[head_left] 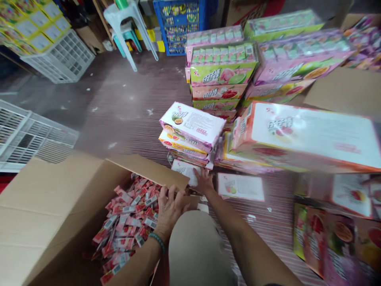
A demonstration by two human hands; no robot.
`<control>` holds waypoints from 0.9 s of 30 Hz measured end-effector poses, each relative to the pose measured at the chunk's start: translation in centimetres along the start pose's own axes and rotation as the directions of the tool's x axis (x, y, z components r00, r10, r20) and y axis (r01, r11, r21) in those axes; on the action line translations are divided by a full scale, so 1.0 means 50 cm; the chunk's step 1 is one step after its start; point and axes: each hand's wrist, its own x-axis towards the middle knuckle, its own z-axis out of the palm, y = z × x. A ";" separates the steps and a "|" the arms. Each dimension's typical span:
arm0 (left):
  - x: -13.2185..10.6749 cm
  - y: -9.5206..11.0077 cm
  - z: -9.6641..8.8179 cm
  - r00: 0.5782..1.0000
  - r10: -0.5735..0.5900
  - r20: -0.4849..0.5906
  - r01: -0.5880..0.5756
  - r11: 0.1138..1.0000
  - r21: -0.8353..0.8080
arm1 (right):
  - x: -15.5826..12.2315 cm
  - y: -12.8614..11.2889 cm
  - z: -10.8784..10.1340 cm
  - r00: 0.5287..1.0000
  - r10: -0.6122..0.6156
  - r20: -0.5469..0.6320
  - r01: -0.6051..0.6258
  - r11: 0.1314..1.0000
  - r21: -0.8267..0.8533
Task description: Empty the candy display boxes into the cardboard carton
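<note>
My left hand point(170, 207) rests at the near-right edge of a large open cardboard box point(38, 214), its fingers apart and nothing visible in them. Many small red-and-pink sachets point(131, 218) lie loose inside that box. To the right, my right hand point(204, 182) reaches low to the floor, fingers spread against a white printed carton point(185, 170). That carton lies at the foot of a short stack, topped by a white-and-purple carton point(193, 123). Another white printed carton point(240, 186) lies flat to the right of my right hand.
Filled display boxes point(224, 69) are stacked behind. A long orange-edged carton point(309, 133) sits on a pile at right, above more fruit-printed boxes point(336, 238). White plastic crates point(32, 131) stand left; a blue crate point(181, 28) and white stool point(126, 20) stand at the back.
</note>
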 end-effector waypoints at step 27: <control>0.006 -0.006 0.001 0.998 0.019 0.054 -0.018 1.000 -0.015 | -0.012 0.012 -0.043 0.990 -0.092 0.104 0.111 0.972 -0.206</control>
